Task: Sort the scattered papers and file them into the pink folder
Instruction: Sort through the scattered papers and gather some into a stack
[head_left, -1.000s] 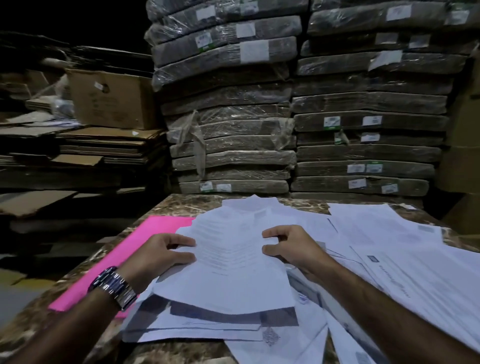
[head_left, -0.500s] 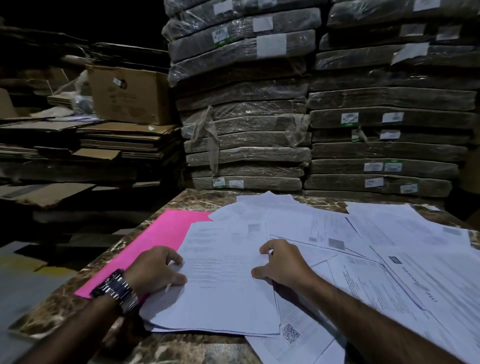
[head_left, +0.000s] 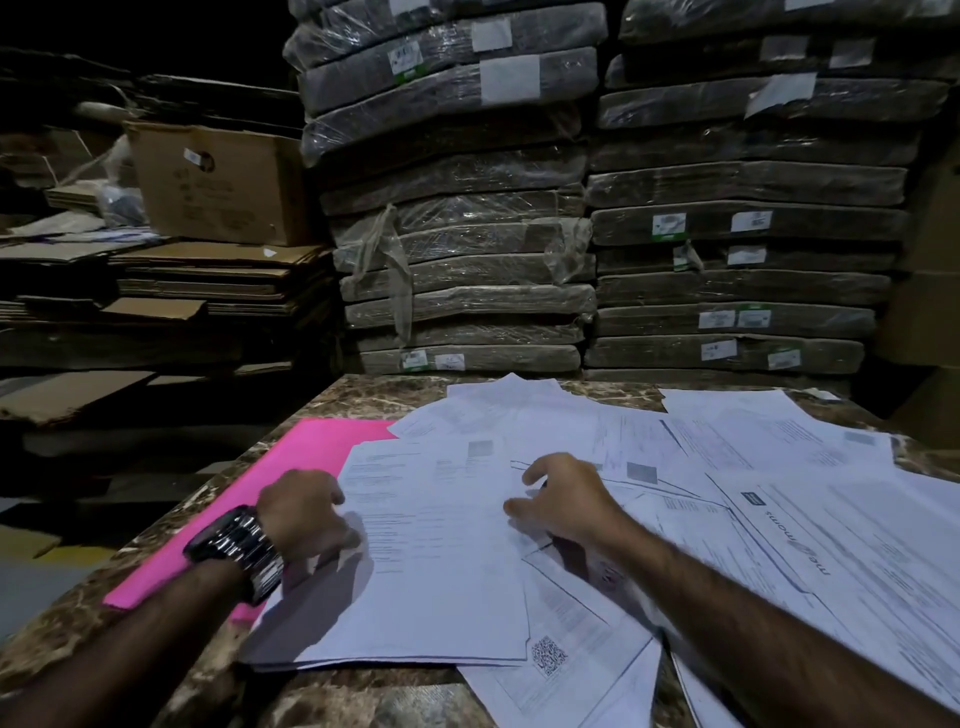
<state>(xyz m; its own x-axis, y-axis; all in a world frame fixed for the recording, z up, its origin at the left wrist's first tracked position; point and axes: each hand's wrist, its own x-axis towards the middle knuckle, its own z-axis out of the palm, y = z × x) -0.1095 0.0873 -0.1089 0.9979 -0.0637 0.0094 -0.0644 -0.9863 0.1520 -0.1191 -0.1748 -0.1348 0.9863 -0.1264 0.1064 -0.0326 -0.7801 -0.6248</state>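
We're right on the hands here: the left hand (head_left: 306, 512) sits at the left edge of the top sheet (head_left: 441, 571), fingers curled down against it, and we cannot tell whether it pinches the paper or only rests there. A metal watch (head_left: 239, 545) flashes on that wrist. Across the page, the right hand (head_left: 566, 501) comes down near the sheet's right edge, fingers bent and spread, tips on the paper, wrapped round nothing. So the two hands are apart, with the printed face of the sheet between them. That sheet lies flat on a small pile, and under its near right corner we spot a page with a square code (head_left: 548, 656) poking out. To the right the scattered papers (head_left: 779, 467) fan over each other across the table (head_left: 363, 395), a brown marbled top, some tilted, some running out of view at the bottom. And the pink folder (head_left: 317, 449)? It lies flat on the table's left side, just beside the left hand, its right part tucked under the pile. Behind the table rise two tall stacks of wrapped bundles (head_left: 467, 260) with white labels, and off to the left a cardboard box (head_left: 218, 182) stands on flattened cardboard (head_left: 208, 275) in the dark.
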